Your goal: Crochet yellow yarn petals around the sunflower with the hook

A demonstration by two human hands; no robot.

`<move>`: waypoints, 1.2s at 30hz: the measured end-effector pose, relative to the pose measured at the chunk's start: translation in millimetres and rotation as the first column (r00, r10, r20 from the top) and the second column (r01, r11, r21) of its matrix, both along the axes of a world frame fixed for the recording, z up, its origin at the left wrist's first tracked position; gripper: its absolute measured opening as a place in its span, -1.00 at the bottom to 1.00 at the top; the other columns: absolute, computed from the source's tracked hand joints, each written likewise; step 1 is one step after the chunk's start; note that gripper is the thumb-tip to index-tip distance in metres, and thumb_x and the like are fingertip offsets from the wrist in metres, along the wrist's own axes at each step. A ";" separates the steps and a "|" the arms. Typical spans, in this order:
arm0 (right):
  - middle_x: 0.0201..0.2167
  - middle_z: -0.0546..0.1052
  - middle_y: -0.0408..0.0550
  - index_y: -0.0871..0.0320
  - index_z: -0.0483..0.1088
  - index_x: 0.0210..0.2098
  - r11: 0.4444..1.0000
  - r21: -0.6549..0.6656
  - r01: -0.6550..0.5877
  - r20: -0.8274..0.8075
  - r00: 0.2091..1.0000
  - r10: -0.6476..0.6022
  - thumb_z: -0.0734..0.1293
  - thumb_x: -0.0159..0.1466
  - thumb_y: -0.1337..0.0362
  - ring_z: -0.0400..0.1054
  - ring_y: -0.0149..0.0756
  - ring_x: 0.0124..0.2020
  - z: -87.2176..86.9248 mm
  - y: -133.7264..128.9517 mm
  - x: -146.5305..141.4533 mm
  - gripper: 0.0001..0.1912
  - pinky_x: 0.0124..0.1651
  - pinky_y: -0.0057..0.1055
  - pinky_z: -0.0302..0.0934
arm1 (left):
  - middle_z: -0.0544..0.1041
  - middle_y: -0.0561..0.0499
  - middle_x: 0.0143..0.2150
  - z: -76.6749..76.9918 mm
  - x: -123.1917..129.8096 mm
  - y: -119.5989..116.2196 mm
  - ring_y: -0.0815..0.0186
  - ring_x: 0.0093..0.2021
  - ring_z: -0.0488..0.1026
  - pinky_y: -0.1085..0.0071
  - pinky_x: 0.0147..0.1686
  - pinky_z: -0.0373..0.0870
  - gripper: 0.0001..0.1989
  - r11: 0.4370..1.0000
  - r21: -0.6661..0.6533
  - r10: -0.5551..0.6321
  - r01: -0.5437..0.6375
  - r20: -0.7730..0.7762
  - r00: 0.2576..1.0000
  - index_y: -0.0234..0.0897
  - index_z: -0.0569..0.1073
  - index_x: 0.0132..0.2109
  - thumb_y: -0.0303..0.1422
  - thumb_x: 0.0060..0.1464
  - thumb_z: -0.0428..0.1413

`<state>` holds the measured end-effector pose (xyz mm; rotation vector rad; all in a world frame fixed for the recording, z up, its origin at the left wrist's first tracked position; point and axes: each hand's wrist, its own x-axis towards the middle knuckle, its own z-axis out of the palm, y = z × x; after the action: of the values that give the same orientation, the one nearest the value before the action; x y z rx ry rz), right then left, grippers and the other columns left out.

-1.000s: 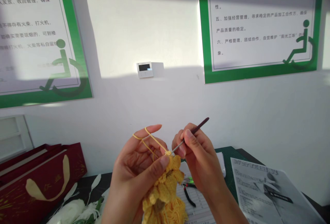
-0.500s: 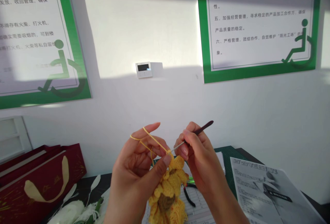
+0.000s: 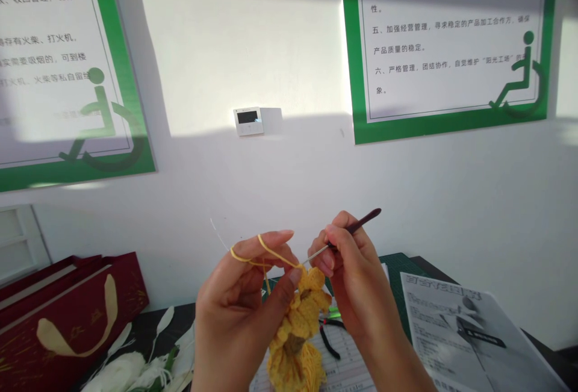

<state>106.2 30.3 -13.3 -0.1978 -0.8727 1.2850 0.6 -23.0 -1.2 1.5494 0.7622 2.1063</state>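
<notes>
My left hand (image 3: 248, 301) pinches the top edge of a yellow crocheted piece (image 3: 300, 320) between thumb and fingers. Ruffled petals and brownish centres show on the piece, which hangs down below the hand. Yellow yarn (image 3: 275, 250) loops round my left index finger and runs to the top of the piece. My right hand (image 3: 350, 259) grips a crochet hook (image 3: 361, 221) by its dark handle, pen-like. The thin metal shaft points down and left, its tip at the yarn by my left thumb; the tip itself is hidden in the stitches.
Dark red gift bags (image 3: 85, 320) stand at the left, with white artificial flowers (image 3: 121, 371) before them. Pliers (image 3: 329, 341) lie on printed sheets (image 3: 347, 362) under the hands. A green cutting mat (image 3: 400, 268) and a printed leaflet (image 3: 465, 326) lie at the right.
My left index finger has lowered and shifted right with its yarn loop. The hook and my right hand have moved slightly up and right. The whole view has shifted a little.
</notes>
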 end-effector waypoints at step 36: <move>-0.35 0.61 -0.19 0.08 0.51 -0.28 0.884 0.460 0.087 0.121 0.980 -0.159 0.48 0.33 0.21 0.51 -0.44 -0.29 -11.0 10.5 -4.6 -0.89 -0.17 -0.51 0.35 | 0.57 0.09 -0.42 4.8 -11.9 -4.2 0.34 -0.45 0.53 0.45 -0.39 0.50 -0.29 0.905 -0.333 -0.198 0.265 0.222 0.955 -0.15 0.50 0.20 -0.43 -0.13 0.48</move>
<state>101.6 40.8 -24.3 0.0189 -1.2515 0.9232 -11.3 -27.2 3.6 1.1686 0.7993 1.7846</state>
